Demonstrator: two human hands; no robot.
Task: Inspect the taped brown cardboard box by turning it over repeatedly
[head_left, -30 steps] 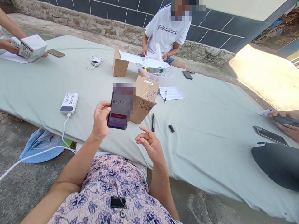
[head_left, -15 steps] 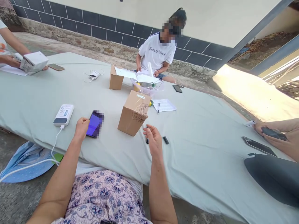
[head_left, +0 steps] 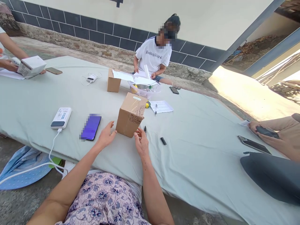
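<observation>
A small brown cardboard box [head_left: 130,114] stands on the pale green sheet [head_left: 199,131] in front of me. My left hand [head_left: 106,136] reaches to its lower left corner, fingers spread, at or just short of the box. My right hand [head_left: 141,142] is at the box's lower right corner with fingers apart. A phone [head_left: 91,127] with a lit purple screen lies flat to the left of my left hand. A black marker [head_left: 145,129] lies just beyond my right hand, its cap [head_left: 163,141] further right.
A white power bank [head_left: 61,118] with a cable lies left. Beyond are a second cardboard box [head_left: 113,83], a clear bowl [head_left: 145,89], papers and a pen. A person in a white shirt [head_left: 153,57] sits opposite; other people's hands hold a white box [head_left: 31,66] at left and phones at right.
My left hand lowered the phone, laid it on the sheet and let go. Both hands then moved to the lower corners of the brown box. The camera tilted up.
</observation>
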